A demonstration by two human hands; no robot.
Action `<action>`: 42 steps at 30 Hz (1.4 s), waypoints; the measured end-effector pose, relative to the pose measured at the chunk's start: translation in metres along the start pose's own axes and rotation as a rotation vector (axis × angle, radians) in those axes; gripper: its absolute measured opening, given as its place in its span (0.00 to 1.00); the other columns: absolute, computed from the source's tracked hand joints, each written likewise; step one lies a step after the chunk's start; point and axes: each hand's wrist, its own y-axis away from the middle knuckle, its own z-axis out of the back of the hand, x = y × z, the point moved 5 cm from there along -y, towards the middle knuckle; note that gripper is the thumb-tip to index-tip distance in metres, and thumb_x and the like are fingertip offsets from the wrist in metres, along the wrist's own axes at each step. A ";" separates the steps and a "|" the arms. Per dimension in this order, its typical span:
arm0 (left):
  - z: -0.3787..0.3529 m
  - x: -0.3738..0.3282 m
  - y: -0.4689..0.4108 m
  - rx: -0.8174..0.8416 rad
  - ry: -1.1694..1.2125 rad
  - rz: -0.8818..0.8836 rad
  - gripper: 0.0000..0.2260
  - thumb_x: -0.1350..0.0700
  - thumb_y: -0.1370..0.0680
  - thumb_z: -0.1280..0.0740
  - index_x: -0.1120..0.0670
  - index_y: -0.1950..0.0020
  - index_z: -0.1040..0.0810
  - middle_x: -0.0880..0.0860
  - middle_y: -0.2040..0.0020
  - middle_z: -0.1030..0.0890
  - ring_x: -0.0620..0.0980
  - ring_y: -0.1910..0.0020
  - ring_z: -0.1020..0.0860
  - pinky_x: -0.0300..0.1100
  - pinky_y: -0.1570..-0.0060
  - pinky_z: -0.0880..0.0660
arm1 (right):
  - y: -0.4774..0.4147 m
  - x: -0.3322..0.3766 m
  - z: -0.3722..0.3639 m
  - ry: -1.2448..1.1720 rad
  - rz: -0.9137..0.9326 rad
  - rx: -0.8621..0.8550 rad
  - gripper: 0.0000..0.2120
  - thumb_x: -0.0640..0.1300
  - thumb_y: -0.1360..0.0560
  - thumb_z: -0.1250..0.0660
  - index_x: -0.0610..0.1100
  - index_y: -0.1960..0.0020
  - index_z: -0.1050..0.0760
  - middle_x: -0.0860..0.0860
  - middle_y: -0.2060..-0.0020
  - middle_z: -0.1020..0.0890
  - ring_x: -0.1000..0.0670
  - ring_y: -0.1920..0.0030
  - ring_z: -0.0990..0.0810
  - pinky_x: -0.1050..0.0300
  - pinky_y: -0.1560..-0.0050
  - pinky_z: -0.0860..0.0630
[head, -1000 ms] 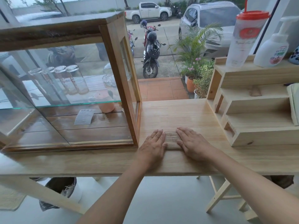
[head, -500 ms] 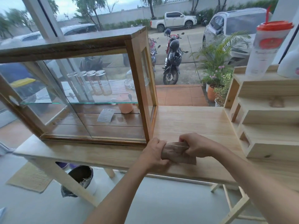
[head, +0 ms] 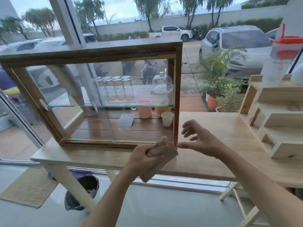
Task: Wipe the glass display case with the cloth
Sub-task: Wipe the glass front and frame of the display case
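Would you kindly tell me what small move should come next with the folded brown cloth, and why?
Probably lift the folded brown cloth onto the glass front of the wooden-framed glass display case and begin wiping. The left hand grips it by the case's lower right corner, apparently not on the glass, while the right hand hovers open beside it, holding nothing.

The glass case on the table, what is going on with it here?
A person at the wooden table seems about to wipe the glass display case. The left hand grips a folded brown cloth in front of the case's lower right corner. The right hand hovers open beside it, holding nothing. Wiping has not visibly begun.
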 end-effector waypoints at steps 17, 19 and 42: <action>0.107 0.003 0.015 -0.732 0.110 -0.067 0.06 0.62 0.22 0.31 0.51 0.52 0.23 0.46 0.61 0.20 0.38 0.62 0.24 0.33 0.59 0.28 | -0.044 -0.058 -0.082 0.015 -0.087 -0.307 0.48 0.59 0.37 0.22 0.52 0.27 0.48 0.48 0.34 0.28 0.48 0.38 0.25 0.52 0.39 0.27; 0.107 -0.011 0.018 -0.806 -0.020 -0.142 0.06 0.62 0.23 0.30 0.53 0.49 0.23 0.43 0.60 0.21 0.37 0.61 0.24 0.27 0.59 0.30 | -0.050 -0.054 -0.083 0.006 -0.077 -0.332 0.46 0.56 0.36 0.22 0.51 0.29 0.46 0.51 0.48 0.22 0.52 0.53 0.20 0.60 0.54 0.26; 0.039 0.002 -0.075 -0.215 -1.297 -1.170 0.23 0.61 0.16 0.44 0.56 0.21 0.44 0.52 0.21 0.43 0.52 0.22 0.43 0.51 0.24 0.43 | -0.053 -0.055 -0.081 -0.033 -0.097 -0.402 0.33 0.52 0.34 0.21 0.53 0.38 0.38 0.55 0.65 0.20 0.58 0.64 0.20 0.68 0.66 0.27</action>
